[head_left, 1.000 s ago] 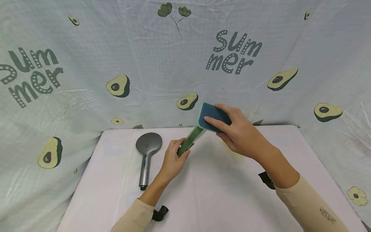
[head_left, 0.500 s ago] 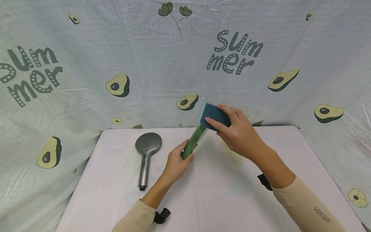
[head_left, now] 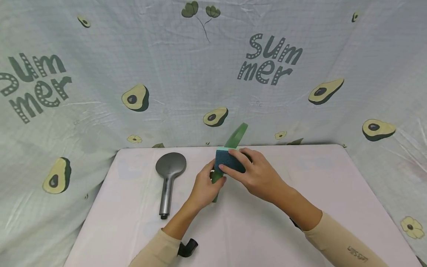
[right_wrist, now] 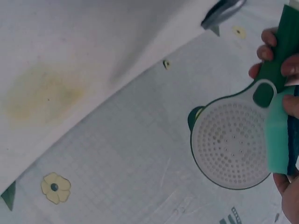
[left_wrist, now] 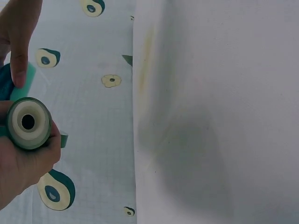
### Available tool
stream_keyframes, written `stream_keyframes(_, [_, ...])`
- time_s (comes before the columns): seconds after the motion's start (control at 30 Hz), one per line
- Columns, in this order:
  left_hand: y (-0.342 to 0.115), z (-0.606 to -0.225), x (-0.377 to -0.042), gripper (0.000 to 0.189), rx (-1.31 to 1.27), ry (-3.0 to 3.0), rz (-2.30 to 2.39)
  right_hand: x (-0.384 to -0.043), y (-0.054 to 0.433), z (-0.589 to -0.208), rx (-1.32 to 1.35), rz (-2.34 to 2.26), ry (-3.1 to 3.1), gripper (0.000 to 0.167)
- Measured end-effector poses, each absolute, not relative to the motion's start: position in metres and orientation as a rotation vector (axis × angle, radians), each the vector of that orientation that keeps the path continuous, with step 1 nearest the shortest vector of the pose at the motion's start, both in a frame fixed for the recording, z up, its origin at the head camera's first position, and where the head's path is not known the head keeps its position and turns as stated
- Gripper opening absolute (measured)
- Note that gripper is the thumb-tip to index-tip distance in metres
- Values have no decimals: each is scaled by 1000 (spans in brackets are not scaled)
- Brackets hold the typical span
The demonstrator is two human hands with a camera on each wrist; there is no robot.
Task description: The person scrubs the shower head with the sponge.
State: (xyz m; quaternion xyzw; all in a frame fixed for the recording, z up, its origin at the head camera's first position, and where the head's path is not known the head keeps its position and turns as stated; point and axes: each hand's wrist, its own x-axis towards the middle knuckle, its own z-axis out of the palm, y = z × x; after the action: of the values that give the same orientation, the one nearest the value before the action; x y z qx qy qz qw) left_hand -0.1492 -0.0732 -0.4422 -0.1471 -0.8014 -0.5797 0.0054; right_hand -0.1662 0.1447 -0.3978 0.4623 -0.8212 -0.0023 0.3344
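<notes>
My left hand (head_left: 203, 187) grips the handle of a green shower head (head_left: 237, 135), tilted up and away above the table. In the right wrist view its round white spray face (right_wrist: 231, 142) shows, dotted with small holes. The handle's hollow end (left_wrist: 30, 123) pokes out of the left fist in the left wrist view. My right hand (head_left: 258, 172) holds a sponge (head_left: 227, 160), dark blue on one side and mint green on the other. In the head view the sponge crosses the handle just above the left fingers. Its mint side (right_wrist: 279, 135) faces the shower head.
A grey shower head (head_left: 171, 165) lies on the pink-white table (head_left: 133, 237), left of my hands. A black bent piece (head_left: 188, 247) shows beside the left sleeve. Behind the table hangs a cloth (head_left: 173, 66) printed with avocados and lettering.
The right hand has brought the sponge down and left, from the shower head's far end to the handle near the left fingers. The far end now shows above the sponge.
</notes>
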Motion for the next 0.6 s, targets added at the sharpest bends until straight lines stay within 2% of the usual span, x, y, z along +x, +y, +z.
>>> stream_keyframes(0.17, [-74,-442,-149,61,-467,-2469,-1859,-166,144,-395,1170,-29,-2138,69])
stream_keyframes(0.43, [-72,-443,-148,62,-358,-2472,-1947,-183,161,-358,1002,88,-2211,71])
stream_keyframes(0.5, [-71,-444,-147,61,-334,-2446,-2023,-187,169,-351,983,173,-2229,68])
stream_keyframes(0.6, [-69,-446,-147,61,-319,-2384,-2143,-190,182,-345,984,297,-2217,51])
